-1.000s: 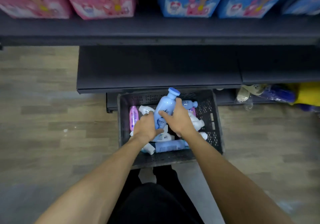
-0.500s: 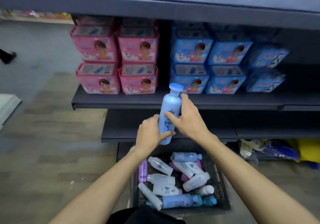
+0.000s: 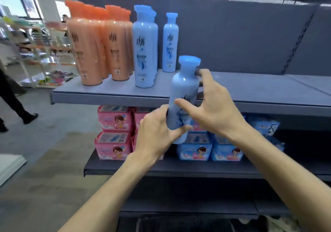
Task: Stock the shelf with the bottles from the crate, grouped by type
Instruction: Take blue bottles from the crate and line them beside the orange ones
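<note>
I hold a light blue bottle (image 3: pixel 184 90) upright in front of the grey top shelf (image 3: pixel 111 94), its cap level with the shelf board. My left hand (image 3: pixel 155 133) grips its lower part with the thumb across the front. My right hand (image 3: pixel 213 104) holds its right side, index finger at the neck and thumb on the label. On the shelf stand rows of orange bottles (image 3: pixel 89 52) at the left and blue bottles (image 3: pixel 145 52) beside them, with one more blue bottle (image 3: pixel 170 43) further back. The crate is out of view.
Pink packs (image 3: pixel 114 133) and blue packs (image 3: pixel 197 149) fill the dark shelf below. The top shelf's right part (image 3: pixel 259 88) is bare board. A person's leg and shoe (image 3: pixel 16 104) are on the floor at the far left.
Both hands have lifted the blue bottle out of the crate up to the top shelf's height. My view has risen from the crate and floor to the upper shelf.
</note>
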Demonstrator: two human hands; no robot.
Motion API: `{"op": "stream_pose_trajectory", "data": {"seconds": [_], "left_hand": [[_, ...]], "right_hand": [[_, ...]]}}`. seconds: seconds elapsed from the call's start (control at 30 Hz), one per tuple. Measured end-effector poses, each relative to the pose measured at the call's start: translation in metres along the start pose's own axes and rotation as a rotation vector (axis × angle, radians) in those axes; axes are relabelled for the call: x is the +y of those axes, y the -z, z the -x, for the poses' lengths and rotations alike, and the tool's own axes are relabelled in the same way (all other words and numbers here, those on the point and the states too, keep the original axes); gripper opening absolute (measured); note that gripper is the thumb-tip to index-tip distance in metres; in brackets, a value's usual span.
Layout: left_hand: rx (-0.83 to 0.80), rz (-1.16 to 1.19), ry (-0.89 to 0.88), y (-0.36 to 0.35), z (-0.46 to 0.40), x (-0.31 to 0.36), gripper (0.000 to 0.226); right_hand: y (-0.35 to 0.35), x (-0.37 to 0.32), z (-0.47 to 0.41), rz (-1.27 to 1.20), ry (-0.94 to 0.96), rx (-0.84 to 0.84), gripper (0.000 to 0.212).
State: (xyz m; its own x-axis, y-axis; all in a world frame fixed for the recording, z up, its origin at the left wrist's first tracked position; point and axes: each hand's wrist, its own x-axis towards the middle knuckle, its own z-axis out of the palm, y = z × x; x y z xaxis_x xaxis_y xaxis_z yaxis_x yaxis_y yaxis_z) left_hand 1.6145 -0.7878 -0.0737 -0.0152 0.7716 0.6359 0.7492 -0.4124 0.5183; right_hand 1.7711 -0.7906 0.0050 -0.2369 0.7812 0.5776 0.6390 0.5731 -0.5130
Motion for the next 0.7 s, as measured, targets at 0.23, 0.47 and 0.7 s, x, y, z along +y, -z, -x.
{"op": "stream_pose_trajectory", "data": {"seconds": [0.23,0.47,0.7], "left_hand": [[0.059,-0.016,-0.081,0.025,-0.073,0.023,0.073],[0.072,-0.022,-0.053,0.023,-0.103,0.022,0.076],[0.046,-0.040,0.028,0.005,-0.128,0.005,0.065]], "right_hand": [[0.038,-0.020,-0.063,0.032,0.064,0.085,0.057],[0.046,-0.011,-0.106,0.057,0.004,0.031,0.053],[0.026,0.004,-0.133,0.075,0.016,0.031,0.054]]}}
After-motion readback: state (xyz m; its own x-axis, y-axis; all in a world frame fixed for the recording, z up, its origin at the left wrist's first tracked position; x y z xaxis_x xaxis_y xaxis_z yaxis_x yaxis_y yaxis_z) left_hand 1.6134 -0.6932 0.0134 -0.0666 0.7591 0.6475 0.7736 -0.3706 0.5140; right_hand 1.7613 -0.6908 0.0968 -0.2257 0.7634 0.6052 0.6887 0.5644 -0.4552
